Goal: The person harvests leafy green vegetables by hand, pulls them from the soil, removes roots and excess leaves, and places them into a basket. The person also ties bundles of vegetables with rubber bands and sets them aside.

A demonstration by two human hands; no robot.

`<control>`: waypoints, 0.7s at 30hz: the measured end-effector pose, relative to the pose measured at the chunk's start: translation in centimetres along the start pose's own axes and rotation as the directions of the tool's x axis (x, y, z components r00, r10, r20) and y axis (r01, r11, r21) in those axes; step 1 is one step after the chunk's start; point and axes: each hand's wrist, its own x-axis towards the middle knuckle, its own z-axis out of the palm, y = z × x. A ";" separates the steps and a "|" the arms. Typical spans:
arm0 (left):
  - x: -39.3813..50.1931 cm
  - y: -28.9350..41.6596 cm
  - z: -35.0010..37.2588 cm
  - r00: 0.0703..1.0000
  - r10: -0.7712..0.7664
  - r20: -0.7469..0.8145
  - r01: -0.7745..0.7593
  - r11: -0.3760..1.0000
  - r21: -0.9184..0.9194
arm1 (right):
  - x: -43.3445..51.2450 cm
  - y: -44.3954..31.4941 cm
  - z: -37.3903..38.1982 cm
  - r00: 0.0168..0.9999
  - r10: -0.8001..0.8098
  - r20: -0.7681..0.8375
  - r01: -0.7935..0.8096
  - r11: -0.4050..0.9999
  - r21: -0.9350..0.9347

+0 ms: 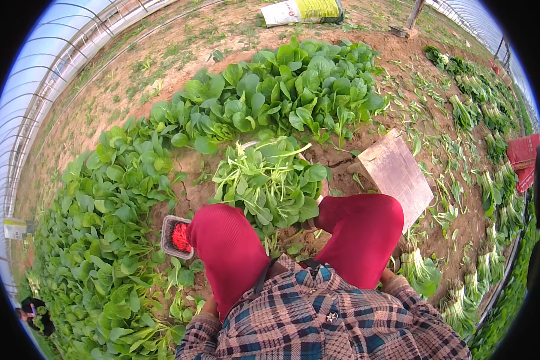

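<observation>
My left hand [210,306] is low beside my left thigh; only the wrist area shows, and the fingers are hidden behind the red trouser leg. By my right thigh is my right hand [388,277], its fingers also out of sight behind the leg. A tied bundle of leafy greens [417,266] stands close to that hand. Between my knees lies a heap of loose leafy greens [267,182], pale stems on top. Left of my left knee, a clear plastic tub [168,231] holds a small pile of red ties [180,237].
Growing leafy greens [103,216] curve along the left and front. A flat board [398,175] lies right of my knee. Several tied bundles [488,193] line the right side. A printed sack [302,12] is ahead. Another person [36,316] is at far left.
</observation>
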 end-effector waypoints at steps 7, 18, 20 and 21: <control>-1.4 -2.0 1.6 0.973 -0.222 0.063 0.224 0.974 -0.027 | 5.4 -1.4 1.6 0.985 0.169 0.020 -0.169 0.985 0.035; 0.8 6.1 0.4 0.884 -0.460 0.086 0.467 0.874 -0.130 | 16.7 -6.6 2.2 0.907 0.407 0.109 -0.406 0.913 -0.025; 0.9 7.9 -0.4 0.880 -0.467 0.087 0.474 0.873 -0.115 | 17.3 -7.5 1.6 0.898 0.425 0.115 -0.426 0.905 -0.018; 1.0 8.7 -1.0 0.882 -0.463 0.086 0.470 0.876 -0.106 | 17.4 -7.8 1.1 0.894 0.433 0.114 -0.434 0.901 -0.013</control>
